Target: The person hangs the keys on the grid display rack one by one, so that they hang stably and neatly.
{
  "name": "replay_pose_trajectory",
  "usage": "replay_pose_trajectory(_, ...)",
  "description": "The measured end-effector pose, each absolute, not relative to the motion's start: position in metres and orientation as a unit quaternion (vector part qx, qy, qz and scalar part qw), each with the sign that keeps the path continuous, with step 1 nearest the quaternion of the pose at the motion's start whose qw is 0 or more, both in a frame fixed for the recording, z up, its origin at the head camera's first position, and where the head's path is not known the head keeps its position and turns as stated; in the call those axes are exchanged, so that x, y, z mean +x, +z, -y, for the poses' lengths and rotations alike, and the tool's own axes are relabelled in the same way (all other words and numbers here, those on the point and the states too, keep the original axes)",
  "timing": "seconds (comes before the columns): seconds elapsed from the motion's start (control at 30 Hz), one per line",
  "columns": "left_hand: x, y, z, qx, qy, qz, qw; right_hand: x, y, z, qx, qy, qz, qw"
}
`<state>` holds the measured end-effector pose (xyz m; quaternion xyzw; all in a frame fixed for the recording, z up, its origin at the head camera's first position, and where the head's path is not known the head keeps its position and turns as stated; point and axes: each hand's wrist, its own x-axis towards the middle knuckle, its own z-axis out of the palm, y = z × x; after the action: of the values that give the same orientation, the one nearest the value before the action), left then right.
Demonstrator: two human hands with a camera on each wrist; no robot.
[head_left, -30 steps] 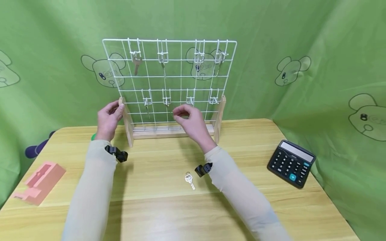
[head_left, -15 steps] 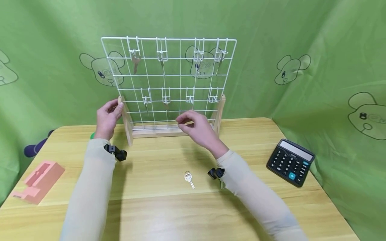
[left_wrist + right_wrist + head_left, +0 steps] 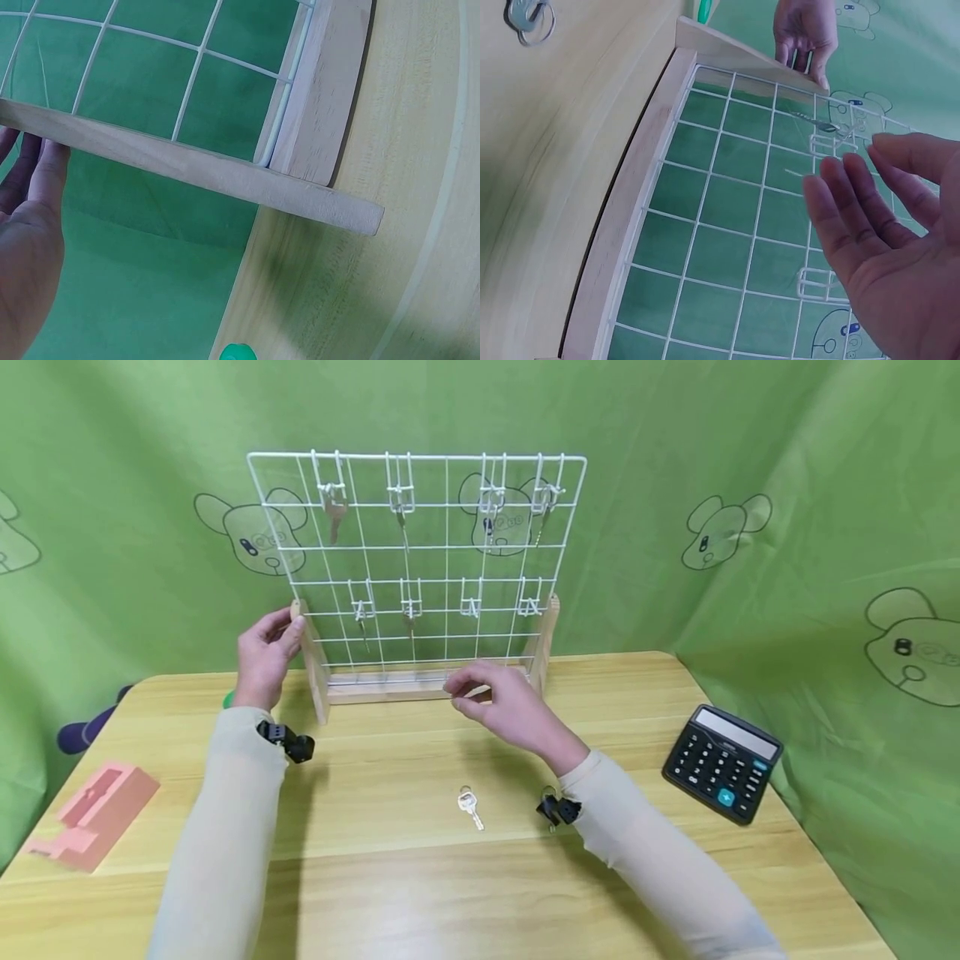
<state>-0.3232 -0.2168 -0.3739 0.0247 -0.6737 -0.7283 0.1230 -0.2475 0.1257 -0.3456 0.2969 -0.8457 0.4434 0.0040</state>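
A white wire grid rack [image 3: 447,547] stands on a wooden base [image 3: 390,687] at the back of the table. Keys hang from its upper hooks [image 3: 333,518] and from two lower hooks [image 3: 410,625]; two lower hooks on the right [image 3: 471,606] are bare. My left hand [image 3: 266,652] grips the top of the rack's left wooden post [image 3: 187,161], with its fingers [image 3: 30,161] behind the post. My right hand [image 3: 498,693] hovers low in front of the base, its fingers [image 3: 855,217] relaxed and holding nothing. A loose silver key [image 3: 470,806] lies on the table near my right wrist.
A black calculator [image 3: 723,764] sits at the table's right edge. A pink block [image 3: 93,814] lies at the front left. A small green object [image 3: 238,351] lies on the table behind the left post. Green printed cloth hangs behind and at both sides.
My right hand has drawn back from the lower hooks and dropped down and to the right, in front of the base. My left hand stays on the post.
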Motion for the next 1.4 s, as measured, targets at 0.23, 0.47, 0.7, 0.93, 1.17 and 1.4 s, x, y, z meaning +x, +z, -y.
replay_pose_trajectory(0.23, -0.323, -0.373, 0.216, 0.025, -0.732, 0.669, 0.125, -0.24, -0.353, -0.131, 0.31, 0.422, 0.851, -0.037)
replay_pose_trajectory(0.47, -0.323, -0.373, 0.217, 0.024, -0.738, 0.663, 0.121, -0.235, -0.364, -0.138, 0.301, 0.417, 0.853, -0.09)
replay_pose_trajectory(0.7, -0.321, -0.373, 0.217, 0.027, -0.738, 0.663, 0.12, -0.233, -0.376, -0.145, 0.313, 0.415, 0.846, -0.119)
replay_pose_trajectory(0.93, -0.323, -0.372, 0.216, 0.028, -0.744, 0.657, 0.12, -0.233, -0.384, -0.148, 0.312, 0.41, 0.844, -0.147)
replay_pose_trajectory(1.17, -0.323, -0.372, 0.216, 0.031, -0.741, 0.661, 0.118, -0.232, -0.398, -0.153, 0.302, 0.415, 0.836, -0.195)
replay_pose_trajectory(1.4, -0.323, -0.372, 0.216, 0.03, -0.744, 0.658, 0.117, -0.233, -0.408, -0.154, 0.306, 0.391, 0.843, -0.207)
